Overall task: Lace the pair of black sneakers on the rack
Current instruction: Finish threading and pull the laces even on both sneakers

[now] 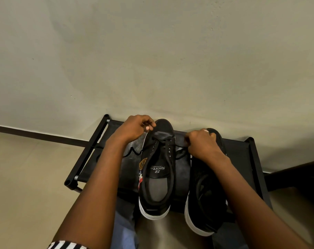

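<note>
Two black sneakers with white soles stand side by side on a black rack, toes toward the wall. The left sneaker has a black lace through its lowest eyelets, and one end trails in a wavy line to the left across the rack. My left hand pinches the lace at the left of the toe. My right hand pinches the other end to the right of the same shoe, above the toe of the right sneaker. The right sneaker's front is hidden under my right forearm.
The rack stands against a pale wall with a dark skirting strip at the left. A beige floor lies to the left of the rack. A dark object sits at the rack's right end. My blue trouser leg shows below.
</note>
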